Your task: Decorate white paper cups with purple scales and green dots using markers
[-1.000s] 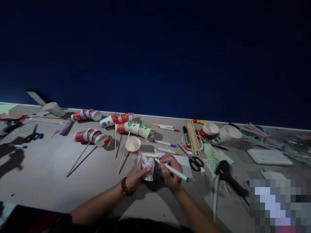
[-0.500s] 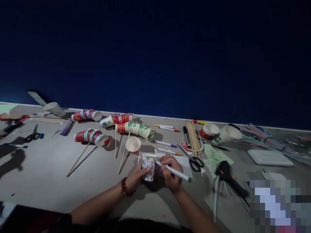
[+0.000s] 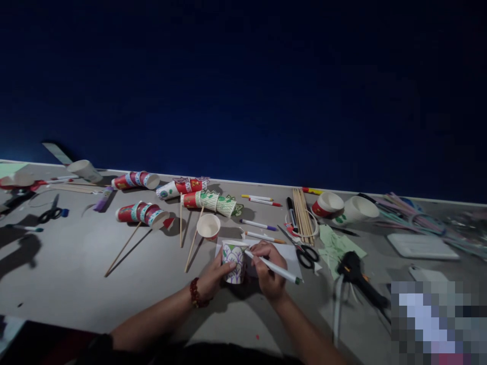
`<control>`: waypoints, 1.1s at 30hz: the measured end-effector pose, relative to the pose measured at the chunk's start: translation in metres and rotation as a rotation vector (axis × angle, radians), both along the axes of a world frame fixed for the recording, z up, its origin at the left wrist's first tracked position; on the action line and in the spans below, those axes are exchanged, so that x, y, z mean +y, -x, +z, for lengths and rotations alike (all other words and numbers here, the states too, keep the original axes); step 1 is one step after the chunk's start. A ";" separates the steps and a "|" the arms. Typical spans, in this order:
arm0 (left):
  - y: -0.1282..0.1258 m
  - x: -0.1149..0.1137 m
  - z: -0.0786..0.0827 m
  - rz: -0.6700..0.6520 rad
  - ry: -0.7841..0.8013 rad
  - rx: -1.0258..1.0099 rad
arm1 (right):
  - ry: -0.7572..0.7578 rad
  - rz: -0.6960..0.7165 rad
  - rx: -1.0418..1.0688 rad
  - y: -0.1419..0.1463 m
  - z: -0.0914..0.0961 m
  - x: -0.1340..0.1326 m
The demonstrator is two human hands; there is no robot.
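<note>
Paper cup [image 3: 235,276] snug behind thumb [image 3: 229,266] of left hand [image 3: 210,280], marker [image 3: 281,271] tight in right hand [image 3: 271,284].

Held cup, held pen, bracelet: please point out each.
Held cup [image 3: 236,262]: head view, middle of its patterned wall.
Held pen [image 3: 280,271]: head view, white barrel.
Bracelet [image 3: 194,292]: head view, its beads.

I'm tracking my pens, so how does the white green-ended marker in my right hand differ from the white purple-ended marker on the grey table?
The white green-ended marker is held slanting in the right hand; the white purple-ended marker lies on the grey table. The green-ended one looks larger in view than the purple-ended one. Both have slim white barrels.
</note>
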State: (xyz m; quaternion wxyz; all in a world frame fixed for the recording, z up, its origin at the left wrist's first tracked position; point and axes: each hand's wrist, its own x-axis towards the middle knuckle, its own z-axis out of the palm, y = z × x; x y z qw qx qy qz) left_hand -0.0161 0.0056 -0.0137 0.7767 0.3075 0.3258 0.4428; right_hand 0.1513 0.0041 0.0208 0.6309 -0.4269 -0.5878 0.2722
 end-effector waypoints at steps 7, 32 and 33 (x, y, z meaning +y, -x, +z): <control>-0.001 0.000 0.002 -0.006 -0.011 0.003 | 0.002 -0.040 -0.003 -0.001 -0.002 0.001; 0.000 0.000 0.000 -0.016 0.013 -0.009 | -0.030 0.023 0.006 -0.001 -0.002 0.000; 0.000 0.000 0.000 -0.018 0.014 -0.011 | -0.029 0.020 0.010 -0.001 -0.003 0.000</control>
